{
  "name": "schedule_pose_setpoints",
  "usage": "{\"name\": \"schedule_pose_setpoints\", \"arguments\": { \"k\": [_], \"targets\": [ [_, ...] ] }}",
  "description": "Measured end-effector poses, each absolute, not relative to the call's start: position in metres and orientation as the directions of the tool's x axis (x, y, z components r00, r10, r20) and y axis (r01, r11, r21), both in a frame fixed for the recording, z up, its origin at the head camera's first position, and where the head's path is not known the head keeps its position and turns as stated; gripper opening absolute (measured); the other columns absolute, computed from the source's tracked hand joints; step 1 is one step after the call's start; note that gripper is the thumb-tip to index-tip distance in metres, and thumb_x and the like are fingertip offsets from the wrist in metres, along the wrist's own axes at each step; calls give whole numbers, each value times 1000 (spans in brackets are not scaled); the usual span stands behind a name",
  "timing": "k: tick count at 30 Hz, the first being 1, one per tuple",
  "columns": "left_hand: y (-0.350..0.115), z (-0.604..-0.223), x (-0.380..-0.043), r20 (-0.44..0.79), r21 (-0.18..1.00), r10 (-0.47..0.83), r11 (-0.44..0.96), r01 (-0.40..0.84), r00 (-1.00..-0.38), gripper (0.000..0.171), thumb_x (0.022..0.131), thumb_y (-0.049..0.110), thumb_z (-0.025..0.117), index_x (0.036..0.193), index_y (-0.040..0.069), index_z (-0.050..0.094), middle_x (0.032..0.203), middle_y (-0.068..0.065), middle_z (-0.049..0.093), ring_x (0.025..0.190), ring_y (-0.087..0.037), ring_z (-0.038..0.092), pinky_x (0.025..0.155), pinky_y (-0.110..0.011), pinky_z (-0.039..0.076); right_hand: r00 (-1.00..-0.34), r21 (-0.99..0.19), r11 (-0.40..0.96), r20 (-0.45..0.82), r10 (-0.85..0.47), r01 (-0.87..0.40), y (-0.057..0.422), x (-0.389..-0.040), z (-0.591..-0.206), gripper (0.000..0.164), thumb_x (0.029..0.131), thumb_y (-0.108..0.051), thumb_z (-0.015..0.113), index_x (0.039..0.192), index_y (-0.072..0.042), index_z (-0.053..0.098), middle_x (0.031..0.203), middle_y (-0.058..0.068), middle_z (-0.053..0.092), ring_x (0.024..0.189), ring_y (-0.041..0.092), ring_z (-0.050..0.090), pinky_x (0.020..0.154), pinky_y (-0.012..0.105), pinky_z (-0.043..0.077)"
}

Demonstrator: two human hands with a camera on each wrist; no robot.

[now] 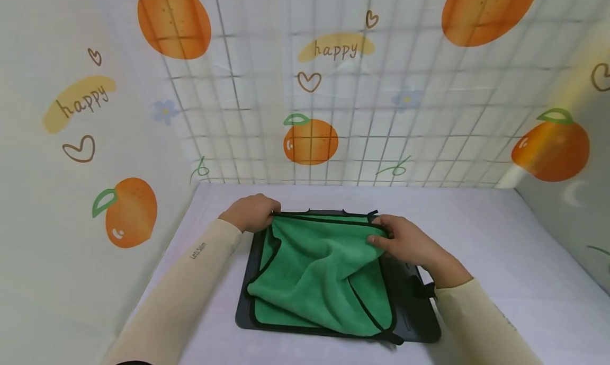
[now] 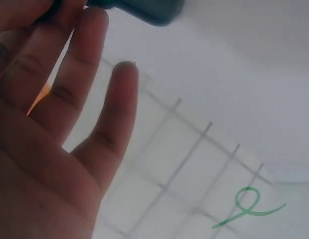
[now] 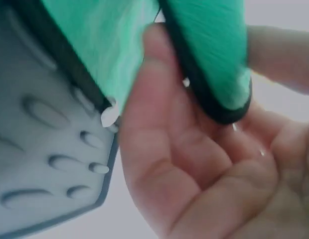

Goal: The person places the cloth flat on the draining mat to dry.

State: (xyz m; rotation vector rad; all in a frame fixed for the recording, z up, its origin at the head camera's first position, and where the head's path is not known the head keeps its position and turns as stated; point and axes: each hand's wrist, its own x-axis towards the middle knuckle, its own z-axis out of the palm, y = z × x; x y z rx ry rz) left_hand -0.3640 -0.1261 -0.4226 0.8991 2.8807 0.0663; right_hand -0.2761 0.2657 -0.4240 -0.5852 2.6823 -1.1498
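Observation:
A green towel (image 1: 314, 269) with black edging lies in loose folds over a dark board (image 1: 414, 312) on the table. At its far left corner, my left hand (image 1: 252, 212) pinches the edging; the left wrist view shows that hand's last two fingers stretched out, with a dark green bit of the towel at the top. My right hand (image 1: 402, 240) holds the far right corner between thumb and fingers. In the right wrist view the black-edged corner of the towel (image 3: 214, 59) hangs between the thumb and the curled fingers, and the board (image 3: 25, 164) has oval bumps or slots.
The pale table top (image 1: 476, 238) spreads around the board. Behind it stands a white wire grid under a sheet printed with oranges (image 1: 311, 142), and similar printed sheets close off both sides. A black strap-like piece (image 1: 421, 288) sits by my right wrist.

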Motion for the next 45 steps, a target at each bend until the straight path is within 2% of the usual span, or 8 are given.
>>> {"name": "schedule_pose_setpoints", "arguments": {
  "k": [4, 10, 18, 23, 30, 36, 41, 45],
  "targets": [
    [-133, -429, -369, -136, 76, 512, 859, 507, -848, 23, 107, 14, 55, 123, 22, 70, 110, 1, 71, 94, -16, 65, 79, -40, 55, -927, -676, 678, 21, -374, -288, 267, -297, -422, 37, 106, -13, 64, 138, 6, 58, 114, 19, 68, 83, 23, 69, 70, 42, 58],
    [-138, -435, -373, -179, 117, 437, 899, 422, -882, 30, 108, 16, 56, 138, 18, 55, 95, -2, 67, 76, -20, 61, 69, -39, 51, -968, -538, 813, 21, -251, -222, 266, -326, -423, 35, 102, -21, 71, 127, 2, 61, 111, 21, 70, 91, 31, 69, 76, 47, 56],
    [-135, -437, -376, -180, 160, 376, 923, 350, -909, 34, 107, 15, 55, 140, 17, 50, 101, -5, 68, 78, -21, 62, 71, -40, 51, -979, -482, 857, 14, -201, -183, 269, -352, -444, 23, 101, -20, 71, 113, -1, 67, 107, 20, 72, 92, 35, 69, 77, 51, 56],
    [-137, -438, -375, -167, 163, 364, 927, 338, -916, 37, 108, 20, 55, 144, 16, 50, 97, -5, 68, 75, -22, 62, 68, -41, 50, -982, -449, 874, 42, -186, -185, 272, -353, -453, 15, 101, -14, 65, 108, -1, 69, 103, 19, 72, 91, 37, 68, 79, 53, 54],
    [-156, -428, -364, -44, 121, 371, 924, 364, -928, 42, 107, 39, 62, 141, 15, 53, 87, -2, 67, 71, -20, 63, 64, -42, 53, -959, -385, 879, 129, -251, -282, 265, -323, -434, 22, 101, -19, 68, 114, -1, 68, 104, 14, 72, 91, 32, 69, 78, 53, 55],
    [-171, -421, -332, 120, 83, 523, 841, 534, -844, 34, 103, 43, 69, 126, 18, 64, 102, 1, 68, 88, -16, 63, 70, -39, 54, -885, -311, 831, 231, -405, -462, 258, -274, -422, 20, 97, -17, 74, 114, -7, 70, 102, 5, 72, 81, 19, 66, 70, 43, 55],
    [-175, -416, -292, 248, -40, 687, 712, 701, -683, 32, 97, 45, 77, 116, 21, 69, 97, 7, 63, 84, -15, 58, 66, -35, 51, -788, -184, 777, 291, -542, -602, 252, -233, -425, 24, 91, -20, 83, 113, -17, 72, 106, -5, 70, 92, 16, 66, 73, 37, 55],
    [-177, -418, -264, 267, -152, 778, 616, 773, -568, 31, 93, 45, 81, 111, 22, 70, 97, 9, 61, 82, -14, 56, 69, -35, 49, -710, -81, 730, 323, -625, -679, 252, -209, -432, 28, 86, -25, 88, 111, -21, 73, 103, -12, 68, 88, 9, 59, 69, 30, 53]
  ]
}}
